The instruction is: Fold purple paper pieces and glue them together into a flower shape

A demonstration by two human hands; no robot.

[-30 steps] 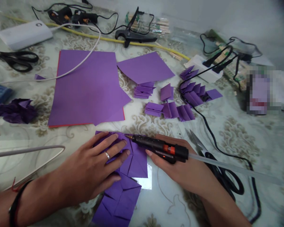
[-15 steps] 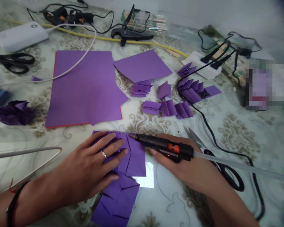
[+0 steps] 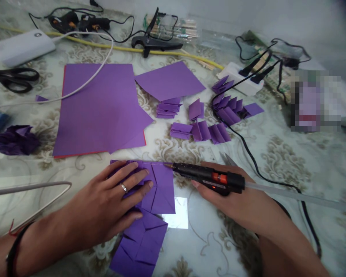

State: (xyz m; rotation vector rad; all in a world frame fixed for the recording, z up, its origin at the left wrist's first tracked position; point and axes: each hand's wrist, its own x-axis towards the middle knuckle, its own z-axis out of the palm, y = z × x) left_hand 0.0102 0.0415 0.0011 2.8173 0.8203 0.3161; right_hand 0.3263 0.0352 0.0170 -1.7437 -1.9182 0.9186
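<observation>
My left hand [image 3: 115,200], a ring on one finger, lies flat with fingers spread over a folded purple paper piece [image 3: 163,192]. My right hand [image 3: 227,204] is wrapped round a black glue gun [image 3: 207,177] with a red-orange part and a clear glue stick [image 3: 276,190] out of its back end. The gun's nozzle points left, at the top edge of the folded paper near its right corner. A thin pale line runs along that edge. A second creased purple piece [image 3: 147,246] lies just below, partly under my left hand.
Purple sheets [image 3: 98,107] with red paper beneath lie behind my hands. Small folded purple pieces [image 3: 200,130] stand to their right. Scissors [image 3: 230,159] lie partly behind my right arm; a black cord [image 3: 253,161] curves past it to a white power strip [image 3: 242,79].
The glue gun's nozzle has moved right along the top edge of the folded paper, towards its right corner. My left hand stays in place on the paper. The view has shifted slightly.
</observation>
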